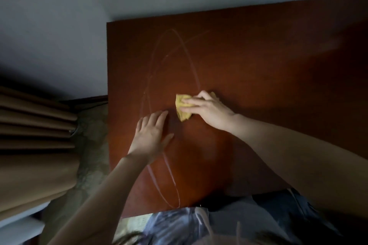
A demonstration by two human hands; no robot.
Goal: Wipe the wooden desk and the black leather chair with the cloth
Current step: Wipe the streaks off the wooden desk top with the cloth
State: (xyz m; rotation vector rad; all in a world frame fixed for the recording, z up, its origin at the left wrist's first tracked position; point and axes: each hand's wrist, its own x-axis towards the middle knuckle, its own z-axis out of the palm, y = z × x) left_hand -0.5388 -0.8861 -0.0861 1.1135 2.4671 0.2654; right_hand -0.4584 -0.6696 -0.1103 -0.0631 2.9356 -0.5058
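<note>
Pressing down on the desktop, the crumpled yellow cloth [182, 108] lies a little left of the middle of the reddish-brown wooden desk [258, 65], bunched into a small wad. The right hand [207, 112] lies on top of it, palm down. Its long fingers [189, 103] stretch fairly straight across the fabric and pin it to the wood instead of closing round it. The thumb is hidden, so I cannot tell whether it tucks under the cloth. Just beside the cloth, nearer the person, the left hand [151, 133] rests flat on the bare wood with its fingers spread and relaxed. It holds nothing and appears to steady the body.

Thin pale curved streaks [191, 61] loop over the left half of the top, from near the far edge to the near edge. They look like the edges of damp wipe passes, so that part seems to have been gone over at least once. The right side of the desk lies in shadow and shows no such marks. I judge that it is yet to be wiped.

The black leather chair is not in view, so that half of the job looks not yet begun. All told, the work seems well short of halfway.

Left of the desk hang tan pleated curtains [33, 135], and behind it is a pale wall [59, 36].
</note>
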